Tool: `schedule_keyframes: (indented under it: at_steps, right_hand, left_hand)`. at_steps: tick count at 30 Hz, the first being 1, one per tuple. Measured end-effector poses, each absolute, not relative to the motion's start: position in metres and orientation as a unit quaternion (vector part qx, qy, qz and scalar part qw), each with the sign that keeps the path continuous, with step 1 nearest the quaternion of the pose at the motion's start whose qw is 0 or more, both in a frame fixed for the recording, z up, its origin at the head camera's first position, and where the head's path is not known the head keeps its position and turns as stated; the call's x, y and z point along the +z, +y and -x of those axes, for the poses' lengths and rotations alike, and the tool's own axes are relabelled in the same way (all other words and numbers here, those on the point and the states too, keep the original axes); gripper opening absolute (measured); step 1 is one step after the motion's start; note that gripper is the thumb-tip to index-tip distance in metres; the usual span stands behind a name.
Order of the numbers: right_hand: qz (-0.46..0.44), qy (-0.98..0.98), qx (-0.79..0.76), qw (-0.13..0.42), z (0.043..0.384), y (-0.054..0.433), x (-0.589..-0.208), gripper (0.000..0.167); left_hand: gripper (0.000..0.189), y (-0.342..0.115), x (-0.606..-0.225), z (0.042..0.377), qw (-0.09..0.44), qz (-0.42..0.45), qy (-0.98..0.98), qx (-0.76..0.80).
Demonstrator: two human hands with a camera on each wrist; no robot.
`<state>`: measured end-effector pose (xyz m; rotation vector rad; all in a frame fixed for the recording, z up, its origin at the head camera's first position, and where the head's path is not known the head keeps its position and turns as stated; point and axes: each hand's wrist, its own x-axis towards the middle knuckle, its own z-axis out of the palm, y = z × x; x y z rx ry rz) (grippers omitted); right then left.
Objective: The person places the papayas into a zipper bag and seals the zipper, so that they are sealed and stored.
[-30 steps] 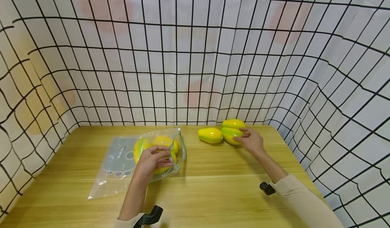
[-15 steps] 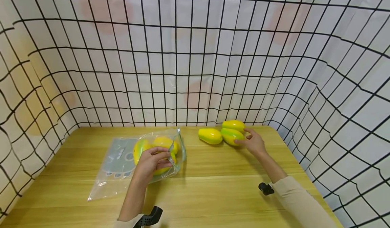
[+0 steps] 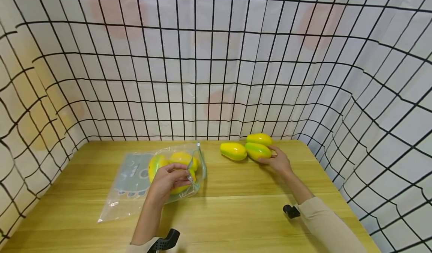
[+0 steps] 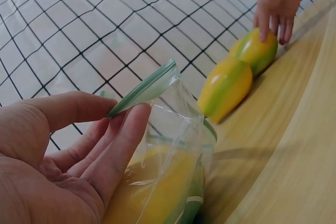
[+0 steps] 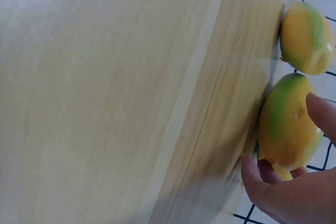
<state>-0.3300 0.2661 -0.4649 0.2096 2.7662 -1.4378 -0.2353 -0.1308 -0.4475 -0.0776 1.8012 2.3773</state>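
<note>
A clear zip bag [image 3: 133,176] with a grey-blue print lies on the left, several yellow-green papayas [image 3: 156,164] inside it. My left hand [image 3: 166,179] pinches the bag's green zip rim [image 4: 149,85] between thumb and fingers, and the mouth faces right. Three glossy papayas sit together at the back: one to the left [image 3: 233,151], one behind [image 3: 259,138], and the front papaya [image 3: 258,151]. At that front papaya's right end is my right hand [image 3: 279,162], its thumb and fingers spread on either side. Whether all fingertips touch the skin is unclear.
A wood-grain table [image 3: 229,215] lies under everything. White cloth with a black grid [image 3: 216,69] rises behind it and along both sides, close to the papayas at the back. Black wrist cameras [image 3: 291,211] sit on both forearms.
My right hand draws slightly back from the front papaya, then comes in lower around its right end. My left hand and the bag stay put.
</note>
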Motion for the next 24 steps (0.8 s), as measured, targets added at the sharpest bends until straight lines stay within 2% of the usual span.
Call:
schedule_keyframes:
  at_steps: [24]
  right_hand:
    - [-0.086,0.890,-0.446,-0.043,0.3273,0.2629,-0.4675,0.071]
  left_hand:
    - [0.014,-0.1336,-0.4493,0.2347,0.082,0.015,0.599,0.796]
